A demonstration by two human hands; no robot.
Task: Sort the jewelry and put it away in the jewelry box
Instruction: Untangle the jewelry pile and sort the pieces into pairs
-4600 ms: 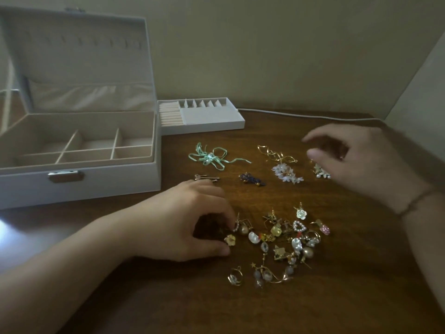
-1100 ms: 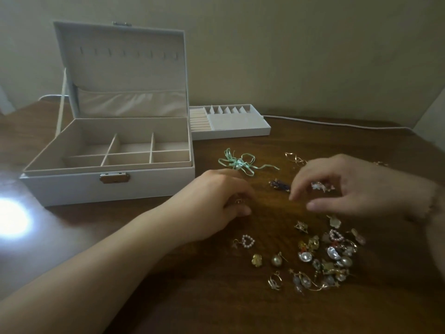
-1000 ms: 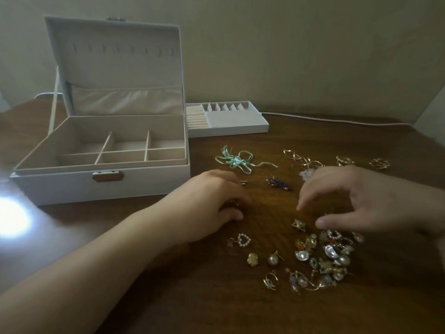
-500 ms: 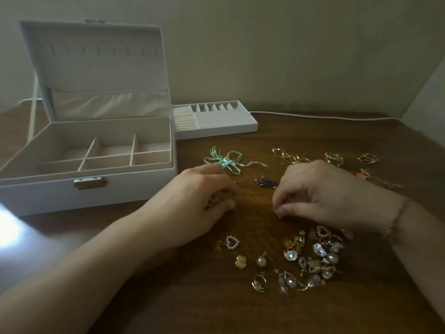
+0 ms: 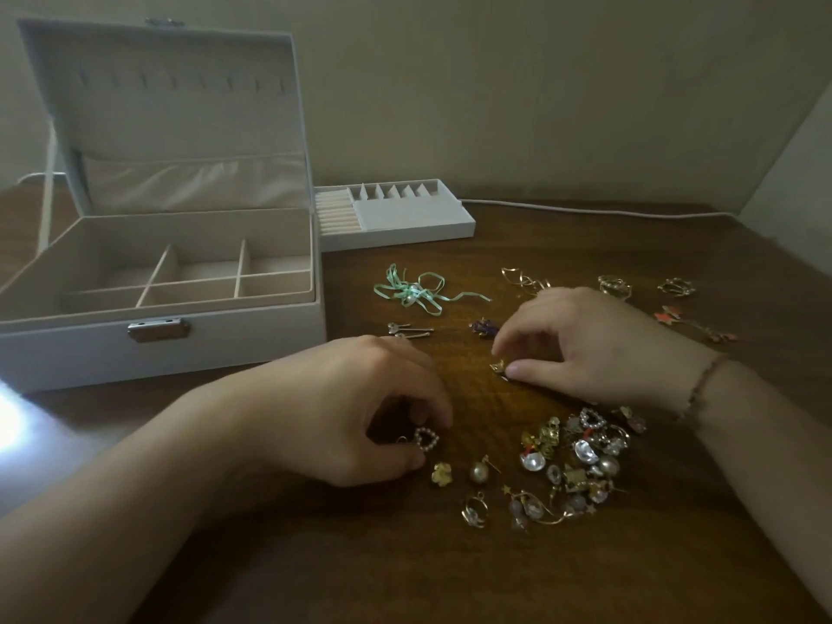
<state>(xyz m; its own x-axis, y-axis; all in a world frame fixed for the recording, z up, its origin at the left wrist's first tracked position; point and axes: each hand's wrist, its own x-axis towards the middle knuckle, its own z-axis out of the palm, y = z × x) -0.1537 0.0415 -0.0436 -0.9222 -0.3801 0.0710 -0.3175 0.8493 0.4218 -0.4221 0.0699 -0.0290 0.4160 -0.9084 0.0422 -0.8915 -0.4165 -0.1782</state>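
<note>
Gold charm (image 5: 499, 367) half-hidden at right hand (image 5: 599, 349) grip, pinch unclear; left hand (image 5: 360, 412) curled round pearl heart (image 5: 426, 439).

The jewelry box (image 5: 252, 349) is white outside and cream inside, with a silver clasp (image 5: 158, 330). The tray (image 5: 405, 227) is white too. The table (image 5: 450, 578) is dark brown wood with streaky grain. The ribbon bow (image 5: 416, 292) is mint green. The heart earring (image 5: 425, 439) is pearly white. The pile of jewelry (image 5: 576, 457) is gold, pearl white and a bit red. The star charm (image 5: 667, 316) is orange.
</note>
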